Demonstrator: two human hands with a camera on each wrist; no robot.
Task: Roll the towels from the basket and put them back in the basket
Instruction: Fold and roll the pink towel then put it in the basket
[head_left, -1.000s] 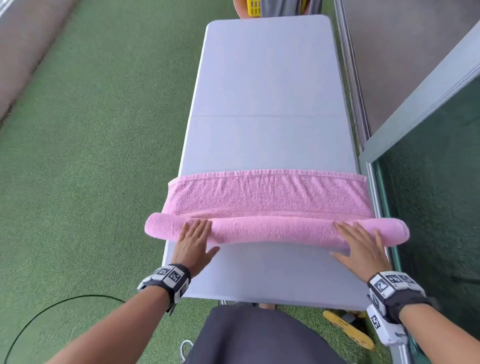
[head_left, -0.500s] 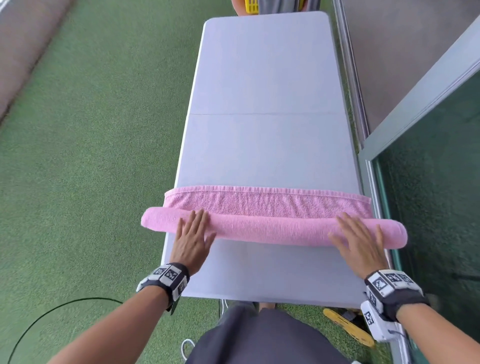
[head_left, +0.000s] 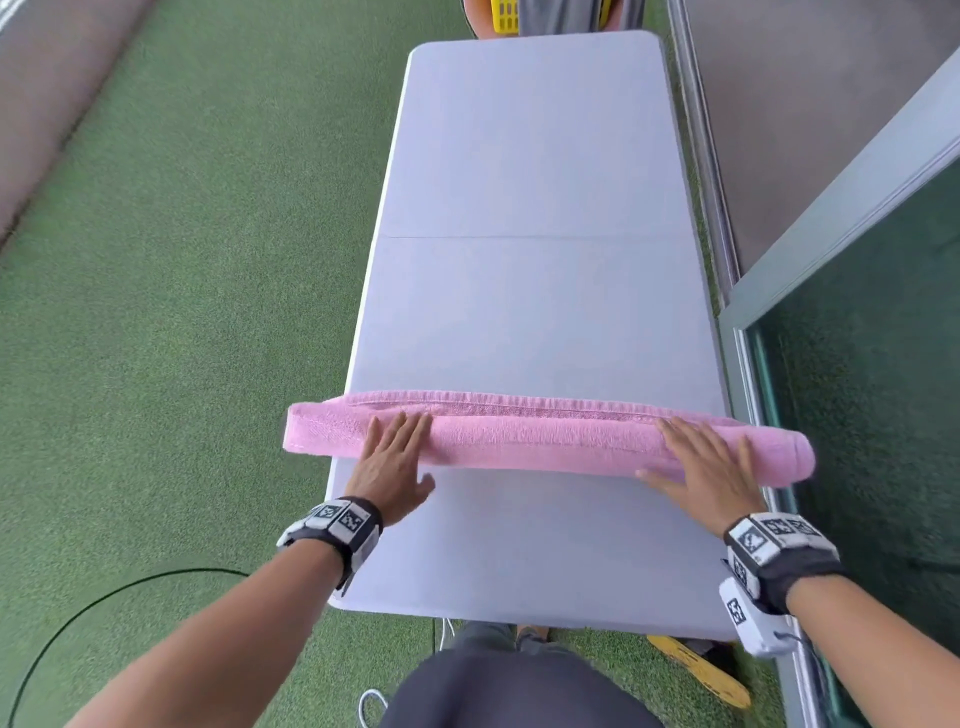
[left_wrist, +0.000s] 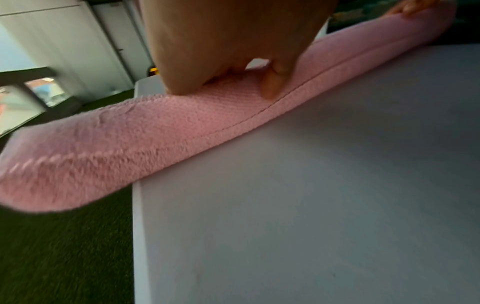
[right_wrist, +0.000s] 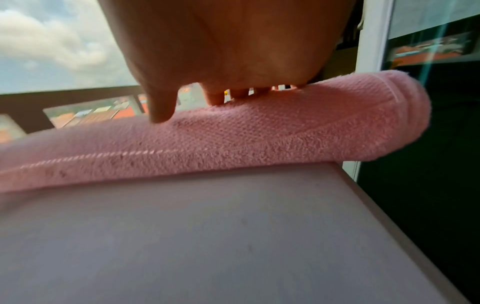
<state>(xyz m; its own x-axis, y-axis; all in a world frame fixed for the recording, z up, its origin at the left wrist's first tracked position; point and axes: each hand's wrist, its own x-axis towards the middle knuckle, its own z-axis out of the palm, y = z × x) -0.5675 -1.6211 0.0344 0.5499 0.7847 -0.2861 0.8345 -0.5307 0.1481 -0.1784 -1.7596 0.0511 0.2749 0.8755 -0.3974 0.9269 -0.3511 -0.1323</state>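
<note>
Both hands, left hand (head_left: 390, 462) and right hand (head_left: 702, 467), press flat-fingered on the nearly rolled pink terry towel (head_left: 540, 441) across the white tabletop (head_left: 530, 322); next, probably finish the last turn and lift it.

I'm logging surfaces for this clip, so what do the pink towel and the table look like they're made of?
Pink towel: looks like terry cloth, probably cotton; fuzzy looped pile and a stitched hem show in the left wrist view.
Table: smooth matte pale top with rounded corners and a centre seam, likely moulded plastic; it can't be confirmed.
</note>
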